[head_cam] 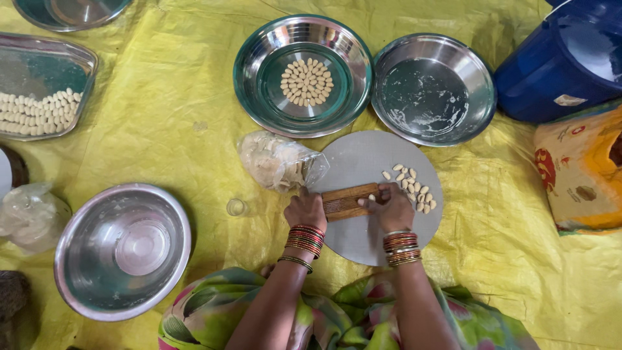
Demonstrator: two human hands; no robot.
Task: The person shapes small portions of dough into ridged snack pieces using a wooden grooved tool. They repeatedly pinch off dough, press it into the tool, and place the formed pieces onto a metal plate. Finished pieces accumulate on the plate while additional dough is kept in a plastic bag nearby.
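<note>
A small ridged wooden board (346, 199) lies on a round grey board (363, 162). My left hand (306, 209) holds the wooden board's left end. My right hand (392, 206) presses on its right end, fingers curled over a small piece of dough. Several shaped pale dough pieces (411, 185) lie on the grey board just beyond my right hand. A clear plastic bag of dough (278, 161) rests at the grey board's left edge.
A steel plate (259, 71) holds several shaped pieces. An empty steel plate (476, 87) sits to its right. A tray (87, 68) of pieces lies far left, a steel bowl (78, 259) near left, a blue bucket (557, 65) far right, all on yellow sheeting.
</note>
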